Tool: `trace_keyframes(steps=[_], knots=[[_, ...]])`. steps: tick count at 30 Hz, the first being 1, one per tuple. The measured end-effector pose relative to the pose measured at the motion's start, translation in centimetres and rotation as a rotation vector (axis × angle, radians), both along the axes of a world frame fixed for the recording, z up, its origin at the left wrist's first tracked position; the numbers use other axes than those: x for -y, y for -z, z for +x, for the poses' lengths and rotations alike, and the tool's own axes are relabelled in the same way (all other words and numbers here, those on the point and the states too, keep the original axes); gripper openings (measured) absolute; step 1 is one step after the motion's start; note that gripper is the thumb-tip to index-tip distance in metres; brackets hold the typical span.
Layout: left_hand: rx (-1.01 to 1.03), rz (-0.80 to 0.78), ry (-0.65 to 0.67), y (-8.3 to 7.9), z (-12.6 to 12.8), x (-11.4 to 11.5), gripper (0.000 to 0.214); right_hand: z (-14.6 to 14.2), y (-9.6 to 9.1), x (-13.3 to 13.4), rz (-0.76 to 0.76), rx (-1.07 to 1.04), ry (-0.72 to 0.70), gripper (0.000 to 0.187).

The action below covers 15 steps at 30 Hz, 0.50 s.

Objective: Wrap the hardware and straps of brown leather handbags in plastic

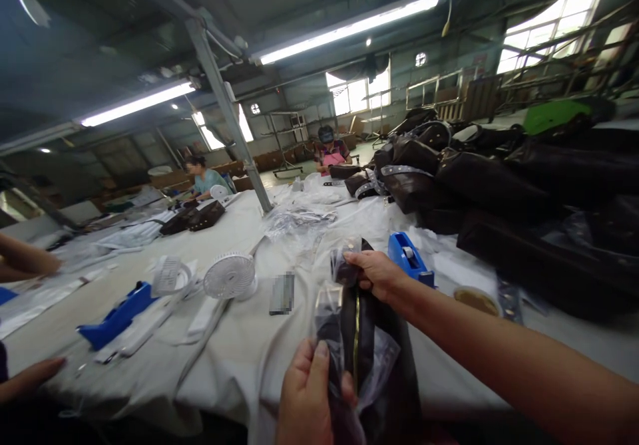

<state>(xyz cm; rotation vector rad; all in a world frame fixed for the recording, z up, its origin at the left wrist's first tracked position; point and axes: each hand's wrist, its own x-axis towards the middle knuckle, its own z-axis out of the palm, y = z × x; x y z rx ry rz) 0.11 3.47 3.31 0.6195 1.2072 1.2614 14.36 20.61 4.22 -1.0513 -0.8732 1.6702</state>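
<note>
A dark brown bag [397, 345] with a gold zipper lies at the table's near edge, right in front of me. Clear plastic wrap [384, 358] covers parts of it and its strap. My left hand [309, 385] is closed round the plastic-wrapped strap [327, 328] on the near left side of the bag. Farther up, my right hand [377, 273] pinches the wrapped end of the strap near the top of the zipper. Just beyond my right hand stands a blue tape dispenser [407, 255].
Many dark bags [479, 185] are heaped on the right. A white fan [230, 276], a phone-like slab [282, 293] and another blue tape dispenser [117, 315] lie left. A tape roll [476, 300] sits right. A co-worker's hand [37, 372] shows at the left edge; two people sit farther back.
</note>
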Motion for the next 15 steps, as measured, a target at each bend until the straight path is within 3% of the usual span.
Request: trace_keyframes(steps=[3,7,11,15], knots=[[-0.236,0.139,-0.034,-1.7,-1.5,2.2,0.049,-0.4,-0.6,3.8,-0.023,-0.043,-0.065,0.029],[-0.514,0.283,-0.087,-3.0,-2.1,4.1,0.045,-1.1,0.2,8.9,-0.086,-0.100,-0.152,0.039],[-0.673,0.285,0.051,-1.4,-1.2,4.3,0.041,-1.5,1.7,12.7,-0.168,-0.057,-0.258,0.041],[-0.836,0.309,0.104,0.5,-0.8,4.6,0.033,-1.1,2.3,14.6,-0.181,-0.044,-0.270,0.042]])
